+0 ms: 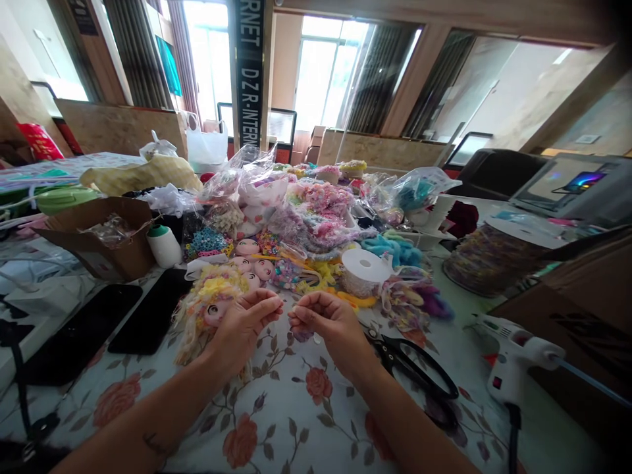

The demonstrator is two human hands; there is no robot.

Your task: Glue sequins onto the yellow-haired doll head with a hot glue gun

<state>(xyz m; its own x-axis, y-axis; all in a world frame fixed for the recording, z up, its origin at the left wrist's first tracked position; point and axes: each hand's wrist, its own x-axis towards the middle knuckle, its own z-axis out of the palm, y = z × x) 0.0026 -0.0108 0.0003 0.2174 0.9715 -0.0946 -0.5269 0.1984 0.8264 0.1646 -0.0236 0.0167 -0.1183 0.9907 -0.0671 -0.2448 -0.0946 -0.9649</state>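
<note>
Over the middle of the flowered tablecloth (276,415), my left hand (251,319) and my right hand (332,324) face each other with a small gap between the fingertips. Both are closed in a pinch; whatever they hold is too small or thin to make out. Just behind my left hand lies a doll head (214,311) with yellow, flower-trimmed hair. Several more doll faces (264,268) rest beyond it. Black-handled scissors (424,365) lie beside my right wrist, their blades partly hidden behind it.
At right are a white glue gun (513,355), a large yarn spool (494,263) and a cardboard box (582,316). A white spool (366,268) stands ahead, before heaped fluffy yarn (320,207). At left are two dark phones (148,316), a thread cone (165,249) and an open carton (99,250).
</note>
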